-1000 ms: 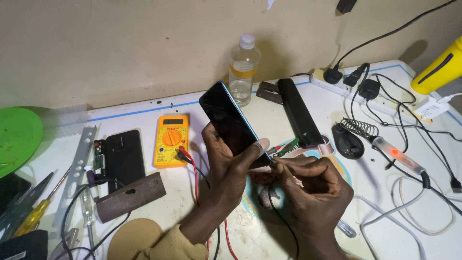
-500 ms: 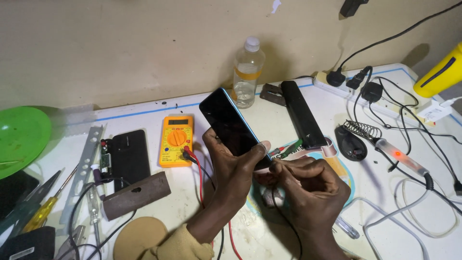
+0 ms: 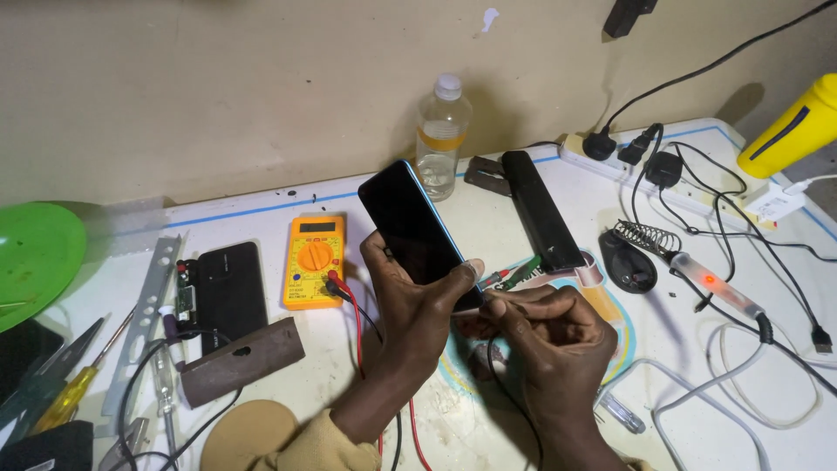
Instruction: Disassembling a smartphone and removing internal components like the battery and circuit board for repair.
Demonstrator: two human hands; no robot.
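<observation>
Around the yellow multimeter (image 3: 314,260), the worktop (image 3: 261,214) behind it is bare up to the wall; left stands a black phone (image 3: 228,283), right its leads (image 3: 357,318) (red and black) cross.

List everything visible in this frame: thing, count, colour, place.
phone: 1, black, held over the table middle
multimeter: 1, orange-yellow, left of the phone
bottle: 1, clear, by the wall
open phone: 1, black, left
plate: 1, green, far left
screwdriver: 1, yellow handle, bottom left
soldering iron: 1, lit red, right
power strip: 1, white, back right
left hand: grips the phone
right hand: at the phone's lower end, pinching a thin black cable
</observation>
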